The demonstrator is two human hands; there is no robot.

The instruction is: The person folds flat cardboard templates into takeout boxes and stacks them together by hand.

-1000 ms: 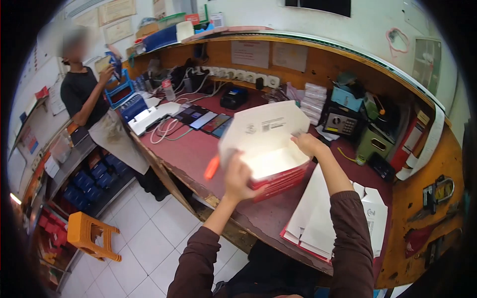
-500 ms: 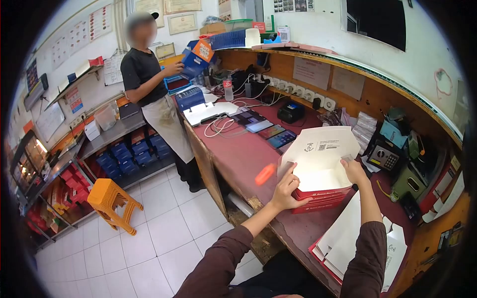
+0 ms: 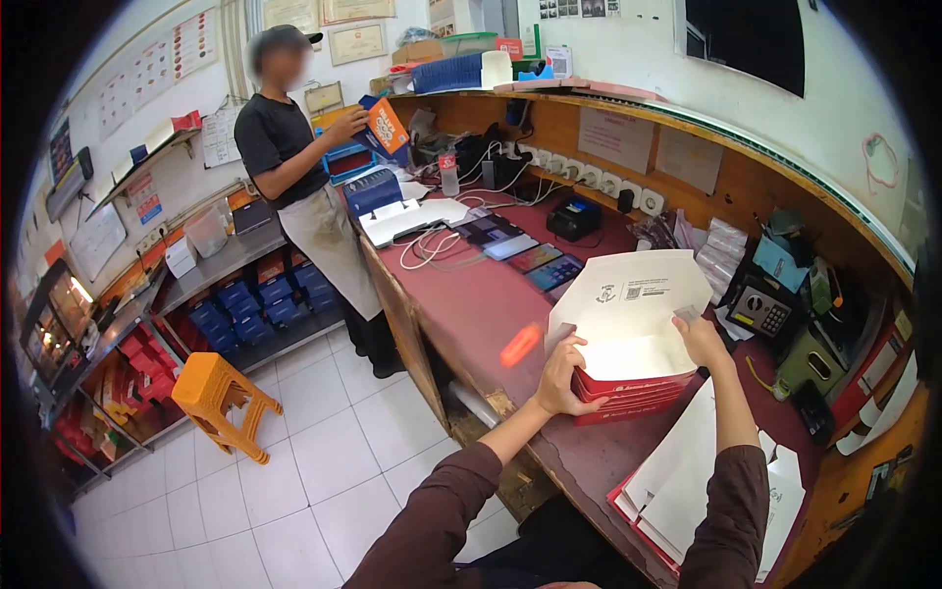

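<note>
A red food box (image 3: pixel 638 355) with a white inside stands open on top of a stack of flat red boxes (image 3: pixel 633 402). Its printed lid flap (image 3: pixel 628 285) is raised at the back. My left hand (image 3: pixel 564 378) grips the box's left side, thumb along the red front and fingers at the wall. At the right side wall, my right hand (image 3: pixel 700 339) pinches the corner between thumb and fingers. Under my right forearm lies a pile of unfolded white-and-red box blanks (image 3: pixel 677 471).
Phones and tablets (image 3: pixel 535 257) lie on the red counter (image 3: pixel 471 334), near a blurred orange object (image 3: pixel 521 345). A co-worker (image 3: pixel 294 157) at the far end holds a blue-and-orange box (image 3: pixel 386 130). A safe (image 3: pixel 760 304) stands at right, an orange stool (image 3: pixel 226 402) on the floor.
My left fingers have shifted slightly down along the box's side; my right hand keeps its grip. The co-worker has turned the blue-and-orange box and moved it slightly.
</note>
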